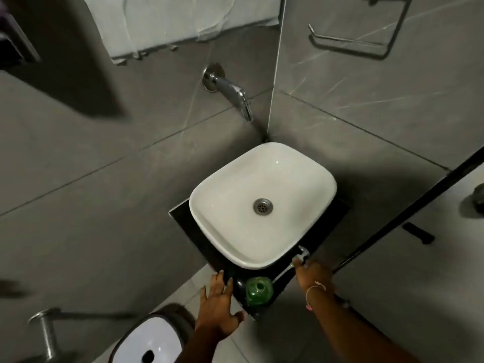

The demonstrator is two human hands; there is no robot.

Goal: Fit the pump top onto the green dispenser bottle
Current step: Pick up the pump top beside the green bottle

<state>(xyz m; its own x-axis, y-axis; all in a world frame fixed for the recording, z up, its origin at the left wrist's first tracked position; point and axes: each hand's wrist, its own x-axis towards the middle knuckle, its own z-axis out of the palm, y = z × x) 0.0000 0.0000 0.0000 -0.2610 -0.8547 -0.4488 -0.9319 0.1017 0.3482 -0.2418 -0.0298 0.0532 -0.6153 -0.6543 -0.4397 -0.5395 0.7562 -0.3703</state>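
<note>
The white basin (262,203) crowds the black counter (324,231), leaving hands only its narrow front strip.

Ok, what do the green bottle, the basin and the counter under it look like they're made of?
Green bottle: looks like translucent plastic, maybe glass; light glows through its walls around the open neck. Basin: glossy white ceramic by its look, with a soft highlight on the smooth glaze. Counter: polished black stone or laminate; dark and faintly reflective, too dim to tell which.

The open green bottle (259,290) stands on the dark desk (324,231) below the white sink (209,231). The right hand (313,276) touches the pump top (301,255); the left hand (217,307) lies spread beside the bottle.
</note>
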